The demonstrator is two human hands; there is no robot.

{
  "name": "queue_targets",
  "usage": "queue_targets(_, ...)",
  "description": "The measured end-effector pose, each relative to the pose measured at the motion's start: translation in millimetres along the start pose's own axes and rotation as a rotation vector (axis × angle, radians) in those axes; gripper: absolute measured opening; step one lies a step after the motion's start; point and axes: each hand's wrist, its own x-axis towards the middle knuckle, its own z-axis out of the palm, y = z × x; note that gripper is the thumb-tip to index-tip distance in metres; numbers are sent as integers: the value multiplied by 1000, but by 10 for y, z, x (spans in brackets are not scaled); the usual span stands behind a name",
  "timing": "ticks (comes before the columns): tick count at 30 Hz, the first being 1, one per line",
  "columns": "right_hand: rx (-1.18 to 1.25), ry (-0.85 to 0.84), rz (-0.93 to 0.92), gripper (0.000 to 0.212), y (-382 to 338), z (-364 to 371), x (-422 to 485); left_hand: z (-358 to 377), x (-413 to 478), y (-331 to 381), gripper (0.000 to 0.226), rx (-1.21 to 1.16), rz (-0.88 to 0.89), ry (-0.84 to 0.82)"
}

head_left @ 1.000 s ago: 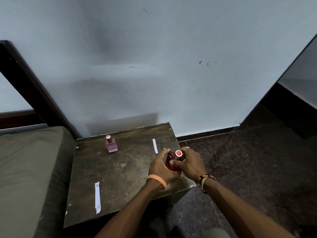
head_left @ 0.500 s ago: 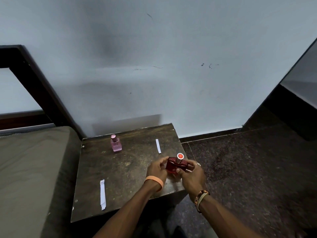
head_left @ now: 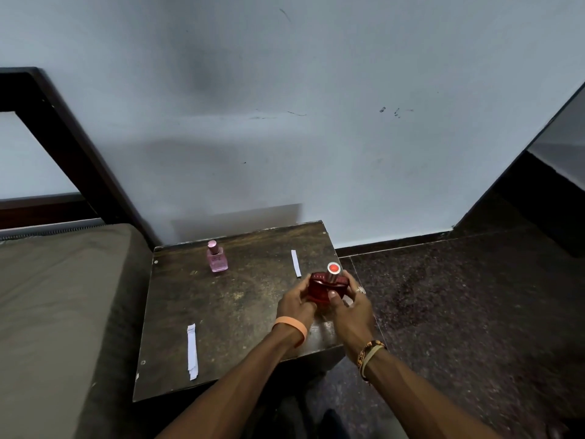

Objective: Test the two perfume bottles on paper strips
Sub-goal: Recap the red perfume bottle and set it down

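Both hands, left hand [head_left: 296,304] & right hand [head_left: 349,307], cup the red perfume bottle [head_left: 327,288] upright at frame centre, cap on, prob. to uncap; pink bottle [head_left: 217,258] & paper strips [head_left: 296,263] wait on table [head_left: 234,299].

Both your forearms rise from the bottom of the frame and converge just right of centre, the left running up from the lower middle, the right from the lower right corner. Your left hand [head_left: 296,304] sits with its back to the camera, fingers curled inward and closed on the left side of the red bottle [head_left: 326,289], thumb reaching up along its edge. An orange band rings that wrist. Your right hand [head_left: 351,308] mirrors it from the right, thumb pressed flat on the front, fingers wrapped behind; a ring shows on one finger and a beaded bracelet on the wrist.
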Motion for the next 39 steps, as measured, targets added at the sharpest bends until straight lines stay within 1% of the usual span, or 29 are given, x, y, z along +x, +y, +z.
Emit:
queue_targets(3,34,-52,-25,55,-154,67,169,-122,107,173,70,-4,38,32)
queue_targets(7,20,-86,-89,54,-324,216,400,-256,368,318,69,-12,94,83)
queue_targets(9,26,-98,-91,54,-379,302,519,-316,489,359,70,-17,103,114)
queue_targets(14,18,-111,-72,48,-397,536,859,-438,726,441,69,-38,127,118)
queue_targets(17,-7,-113,-90,43,-386,646,1020,-471,796,485,65,-85,124,121)
queue_targets(22,-34,-141,-98,38,-346,757,1216,-525,903,499,58,-82,117,131)
queue_targets(25,-80,-164,-119,32,-283,790,1303,-540,963,459,58,-78,104,137)
queue_targets(33,-120,-181,-122,35,-225,841,1371,-547,1047,356,64,-73,87,124)
queue_targets(39,-68,-193,-119,35,-208,846,1391,-532,1059,328,62,-84,95,120)
